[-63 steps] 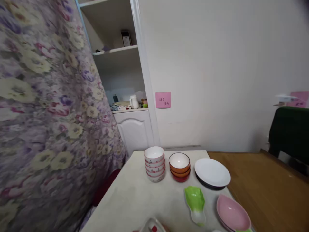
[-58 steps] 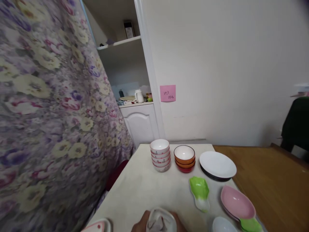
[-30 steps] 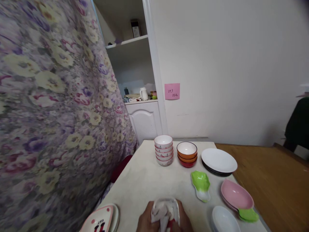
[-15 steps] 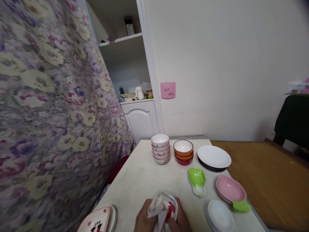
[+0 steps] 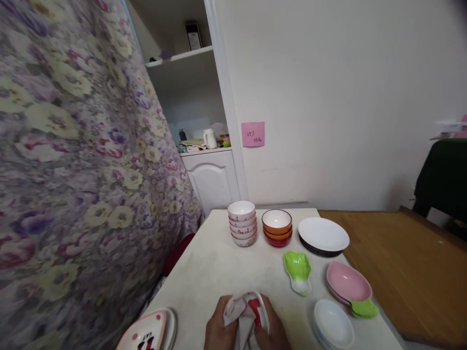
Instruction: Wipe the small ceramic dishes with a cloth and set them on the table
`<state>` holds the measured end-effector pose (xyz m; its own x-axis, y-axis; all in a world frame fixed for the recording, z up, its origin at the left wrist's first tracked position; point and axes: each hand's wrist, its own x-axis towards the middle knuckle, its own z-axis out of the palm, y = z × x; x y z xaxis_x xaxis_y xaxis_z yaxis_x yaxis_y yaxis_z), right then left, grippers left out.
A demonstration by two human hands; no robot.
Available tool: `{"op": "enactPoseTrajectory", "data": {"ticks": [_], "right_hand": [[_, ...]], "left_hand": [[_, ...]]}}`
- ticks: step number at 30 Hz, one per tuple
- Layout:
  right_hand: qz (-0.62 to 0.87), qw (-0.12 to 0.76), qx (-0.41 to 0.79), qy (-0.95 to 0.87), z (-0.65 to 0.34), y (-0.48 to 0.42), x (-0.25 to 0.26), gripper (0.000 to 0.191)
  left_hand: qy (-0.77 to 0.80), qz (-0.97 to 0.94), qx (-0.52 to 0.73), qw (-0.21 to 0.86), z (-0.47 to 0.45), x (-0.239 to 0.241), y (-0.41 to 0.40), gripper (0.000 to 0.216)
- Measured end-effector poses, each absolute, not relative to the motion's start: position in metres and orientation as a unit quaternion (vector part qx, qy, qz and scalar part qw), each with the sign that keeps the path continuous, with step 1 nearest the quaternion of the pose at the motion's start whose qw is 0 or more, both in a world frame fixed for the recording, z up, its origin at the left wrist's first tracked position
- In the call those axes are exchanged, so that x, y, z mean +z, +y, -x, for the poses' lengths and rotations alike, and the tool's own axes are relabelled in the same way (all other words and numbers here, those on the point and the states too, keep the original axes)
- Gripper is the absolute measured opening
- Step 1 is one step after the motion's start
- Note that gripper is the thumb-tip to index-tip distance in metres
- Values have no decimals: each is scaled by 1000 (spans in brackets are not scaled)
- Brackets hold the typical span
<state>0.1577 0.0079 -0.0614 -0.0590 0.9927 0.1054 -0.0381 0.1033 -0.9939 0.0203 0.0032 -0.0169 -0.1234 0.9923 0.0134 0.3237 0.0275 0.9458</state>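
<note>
Near the table's front edge, my left hand (image 5: 220, 324) is closed around a pale cloth (image 5: 239, 311), pressing it against a dish. My right hand (image 5: 273, 328) grips the right side of that dish (image 5: 263, 311), which is white with a red pattern inside. The cloth covers the dish's left part, and its lower edge is hidden by the hands. To the left lies a square pink-rimmed plate (image 5: 155, 321) with red dots and a black-and-red drawing, on top of a white plate (image 5: 170, 323).
Beyond my hands stand stacked white bowls (image 5: 242, 214) and brown and red bowls (image 5: 277, 228). At the right are white plates (image 5: 323, 234), a green leaf-shaped dish (image 5: 297, 267), pink dishes (image 5: 348, 282) and small white dishes (image 5: 333, 323). A floral curtain (image 5: 91, 194) hangs left.
The cloth has shifted slightly over the dish, and both hands have moved a little while keeping their grip. The view has tilted slightly; the other dishes stay in place.
</note>
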Motion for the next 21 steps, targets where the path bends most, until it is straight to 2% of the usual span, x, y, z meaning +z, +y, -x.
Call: {"op": "enactPoseTrajectory", "data": {"ticks": [6, 8, 13, 15, 17, 21], "right_hand": [[380, 420, 559, -606, -177, 12, -39, 33], [360, 432, 566, -603, -177, 13, -36, 35], [396, 534, 509, -547, -166, 10, -45, 53], [409, 531, 503, -546, -164, 8, -50, 47], [399, 507, 510, -569, -165, 7, -51, 40], [334, 465, 532, -623, -168, 8, -51, 37]], "left_hand": [[548, -720, 271, 327, -8, 11, 1, 16], [548, -714, 289, 327, -10, 10, 1, 15], [619, -565, 415, 354, -21, -13, 2, 20], [622, -547, 419, 372, -23, -16, 2, 24], [632, -560, 388, 370, -22, -13, 3, 19], [641, -630, 311, 310, -14, -4, 8, 10]]}}
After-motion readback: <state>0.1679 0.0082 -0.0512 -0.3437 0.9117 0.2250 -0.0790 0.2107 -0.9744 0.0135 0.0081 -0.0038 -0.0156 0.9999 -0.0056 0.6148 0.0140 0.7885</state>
